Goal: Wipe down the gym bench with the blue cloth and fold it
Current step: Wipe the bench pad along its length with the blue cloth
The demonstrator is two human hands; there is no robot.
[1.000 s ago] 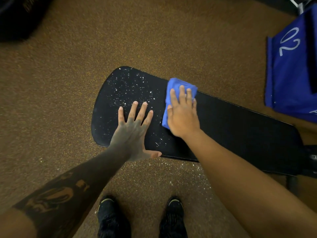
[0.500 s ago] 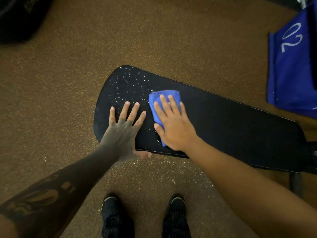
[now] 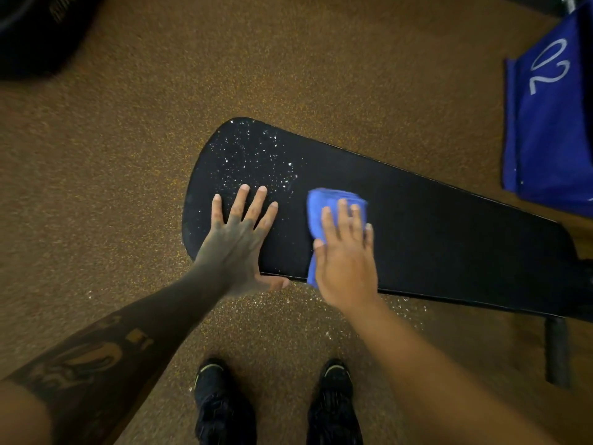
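Right hand point(image 3: 345, 255) lies flat with spread fingers on the crumpled blue cloth point(image 3: 324, 207), pressing it on the long black padded gym bench point(image 3: 433, 226) near the middle of the frame; the cloth's lower corner reaches the bench's near edge. Left hand point(image 3: 239, 239), wide open and holding nothing, rests palm down on the bench just beside it, thumb over the near edge. At the bottom, two black shoes point(image 3: 221, 399) stand on the brown speckled floor point(image 3: 96, 187). White specks point(image 3: 256, 155) cover the rounded bench end above the left hand. A blue fabric panel marked "02" point(image 3: 545, 107) stands at the upper right.
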